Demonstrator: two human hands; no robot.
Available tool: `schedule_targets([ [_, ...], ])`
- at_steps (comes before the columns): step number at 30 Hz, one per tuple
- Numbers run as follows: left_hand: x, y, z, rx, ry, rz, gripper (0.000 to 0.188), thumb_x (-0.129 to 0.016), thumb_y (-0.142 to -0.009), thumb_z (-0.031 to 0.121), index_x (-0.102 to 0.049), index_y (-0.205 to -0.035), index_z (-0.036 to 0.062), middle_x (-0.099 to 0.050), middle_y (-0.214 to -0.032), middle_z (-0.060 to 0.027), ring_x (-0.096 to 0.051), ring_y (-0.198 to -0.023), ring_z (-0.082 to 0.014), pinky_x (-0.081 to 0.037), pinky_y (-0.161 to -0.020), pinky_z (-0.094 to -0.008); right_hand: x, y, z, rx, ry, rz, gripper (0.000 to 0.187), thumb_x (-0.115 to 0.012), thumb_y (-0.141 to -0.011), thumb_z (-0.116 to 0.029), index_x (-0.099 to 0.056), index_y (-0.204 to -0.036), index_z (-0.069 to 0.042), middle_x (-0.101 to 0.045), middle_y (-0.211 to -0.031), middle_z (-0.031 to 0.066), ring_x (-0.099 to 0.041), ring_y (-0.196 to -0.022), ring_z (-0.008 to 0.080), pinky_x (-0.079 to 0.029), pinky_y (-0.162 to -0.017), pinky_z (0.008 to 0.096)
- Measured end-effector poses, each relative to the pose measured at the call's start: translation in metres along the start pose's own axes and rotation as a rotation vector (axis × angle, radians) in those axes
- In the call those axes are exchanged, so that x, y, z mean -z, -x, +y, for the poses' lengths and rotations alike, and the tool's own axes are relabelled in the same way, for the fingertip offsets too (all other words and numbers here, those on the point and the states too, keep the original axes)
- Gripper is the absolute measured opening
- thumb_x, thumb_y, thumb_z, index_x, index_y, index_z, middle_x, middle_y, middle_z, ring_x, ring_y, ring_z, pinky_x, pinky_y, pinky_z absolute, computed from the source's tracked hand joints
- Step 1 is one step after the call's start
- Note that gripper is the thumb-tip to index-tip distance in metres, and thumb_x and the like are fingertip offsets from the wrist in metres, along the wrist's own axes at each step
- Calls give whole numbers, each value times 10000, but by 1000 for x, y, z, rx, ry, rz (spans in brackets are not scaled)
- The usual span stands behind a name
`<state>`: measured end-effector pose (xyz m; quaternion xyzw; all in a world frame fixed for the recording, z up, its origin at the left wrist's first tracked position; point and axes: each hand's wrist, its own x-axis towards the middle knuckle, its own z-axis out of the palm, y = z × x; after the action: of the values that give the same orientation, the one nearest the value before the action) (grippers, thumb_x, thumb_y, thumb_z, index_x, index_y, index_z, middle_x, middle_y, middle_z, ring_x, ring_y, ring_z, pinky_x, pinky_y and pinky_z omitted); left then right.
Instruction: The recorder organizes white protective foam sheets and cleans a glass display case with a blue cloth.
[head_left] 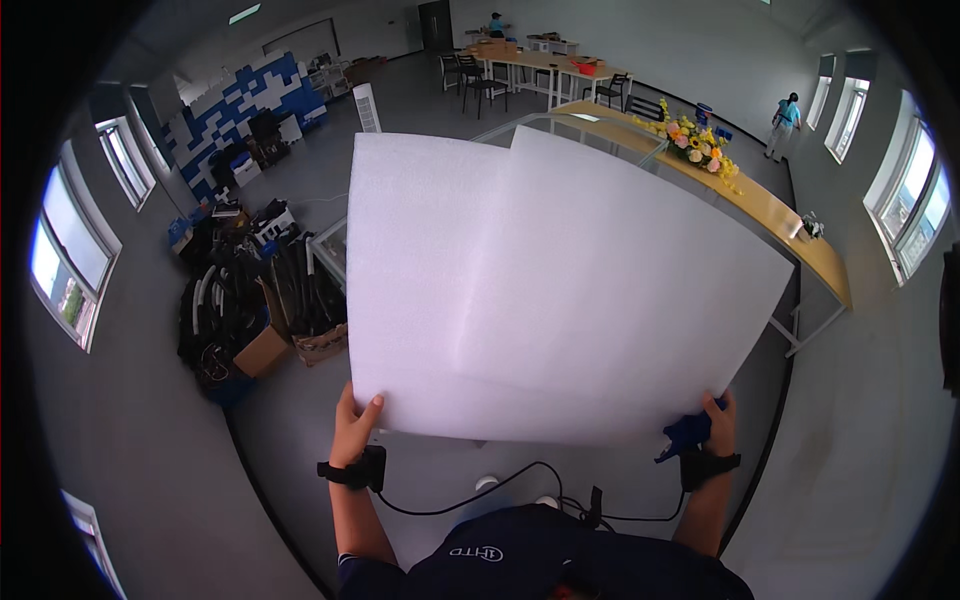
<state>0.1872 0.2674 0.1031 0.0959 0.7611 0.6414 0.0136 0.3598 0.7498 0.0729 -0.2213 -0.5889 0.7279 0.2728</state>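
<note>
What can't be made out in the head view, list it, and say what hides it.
In the head view:
- Most fingers of the left hand and right hand: behind the white sheet or turned away.
- Blue item by the right hand: partly covered; its kind is unclear.
- Dark object at far right: cut off by the rim.
- Far person's hands: too small.

Pink-and-yellow flower arrangement (695, 145) lines right edge, long pale-wood table (768, 212) | round red bowl (587, 69) sits near right end, distant wooden table (530, 60)
</note>
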Motion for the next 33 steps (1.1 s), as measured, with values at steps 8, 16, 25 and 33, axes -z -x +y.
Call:
schedule_targets([
  [8,64,-35,-13,-57,500,311,416,-403,-843,328,-427,-1121,20,-555,-958,-85,-559,-833,-175,-448,-723,-314,-129,-73,-1,-229,-79,-200,301,-556,-766,-254,-476,-908,-1,-525,-681,108,-520,-479,193,-454,-418,308],
  [16,51,-135,-9,-128,579,384,489,-413,-852,325,-264,-1250,84,-476,-1061,-61,-512,-880,-143,-442,-740,-330,-208,-100,-26,-458,-99,-374,321,-516,-797,-274,-454,-957,-3,-535,-775,101,-542,-614,187,-462,-514,307],
  [25,8,-163,-15,-104,404,422,685,-439,-849,299,-16,-1323,43,-97,-1359,-179,-167,-1242,-282,-192,-986,-374,-242,-140,1,-690,-122,-480,334,-509,-801,-270,-449,-992,-2,-537,-829,105,-543,-694,197,-462,-588,318],
  [33,-66,-129,-5,-86,18,359,742,-510,-811,225,-20,-1290,-61,-63,-1345,-259,-80,-1264,-323,-124,-1010,-359,-251,-166,20,-870,-149,-574,348,-502,-805,-267,-445,-1023,-2,-539,-878,109,-544,-764,206,-462,-654,328],
])
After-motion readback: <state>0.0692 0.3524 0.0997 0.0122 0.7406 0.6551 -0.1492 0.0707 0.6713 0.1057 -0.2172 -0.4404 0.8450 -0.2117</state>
